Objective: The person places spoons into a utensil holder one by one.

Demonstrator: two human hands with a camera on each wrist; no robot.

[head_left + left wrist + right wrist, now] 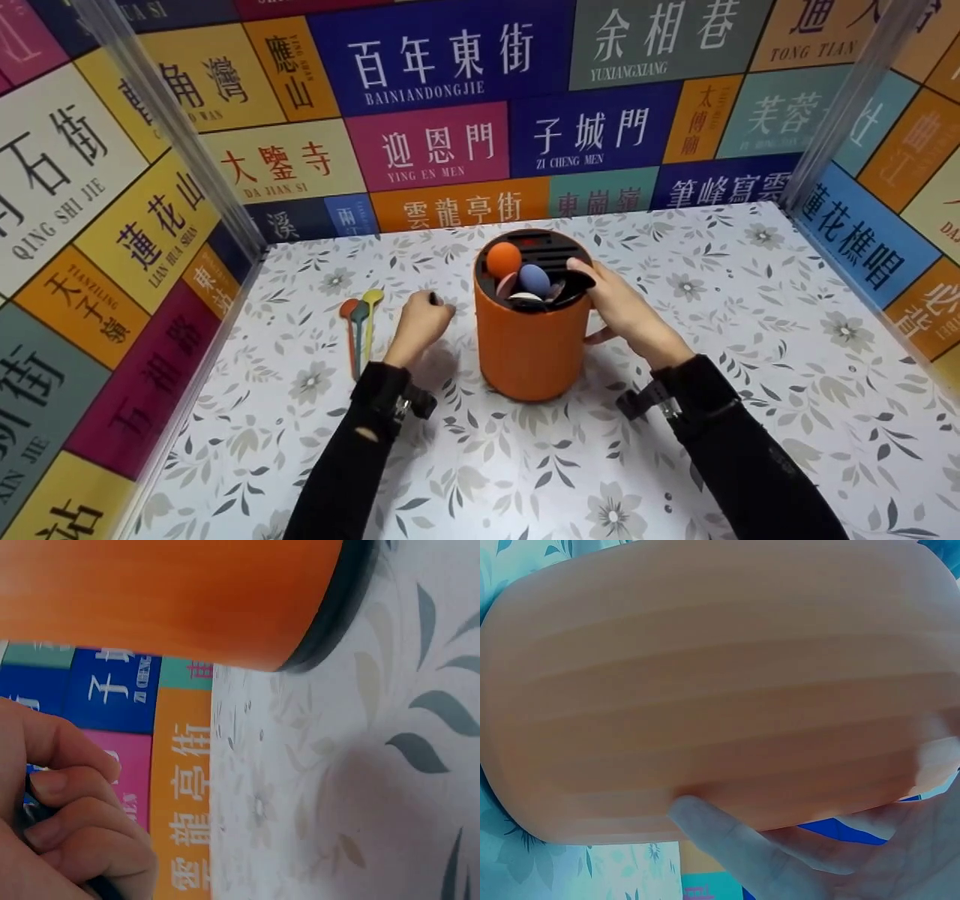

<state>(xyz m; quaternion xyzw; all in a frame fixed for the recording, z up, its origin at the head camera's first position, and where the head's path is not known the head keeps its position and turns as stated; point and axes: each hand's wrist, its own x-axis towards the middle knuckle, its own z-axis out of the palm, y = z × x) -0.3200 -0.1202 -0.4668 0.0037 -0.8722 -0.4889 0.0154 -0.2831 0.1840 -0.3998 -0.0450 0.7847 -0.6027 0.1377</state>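
An orange utensil holder (531,345) with a black slotted top stands upright on the table. An orange rounded utensil end (504,260), a purple oval one (535,280) and black pieces show at its top. My right hand (626,307) holds the holder's right side, thumb at the rim; in the right wrist view a finger (720,836) touches the ribbed wall. Left of the holder, apart from it, my left hand (421,322) is curled round a small dark object (37,814); its kind is mostly hidden by the fingers.
Several small spoons (361,319), with red, dark green and yellow ends, lie together left of my left hand. The table (540,465) has a floral cover. Panels with coloured street-name signs (442,60) enclose the back and both sides.
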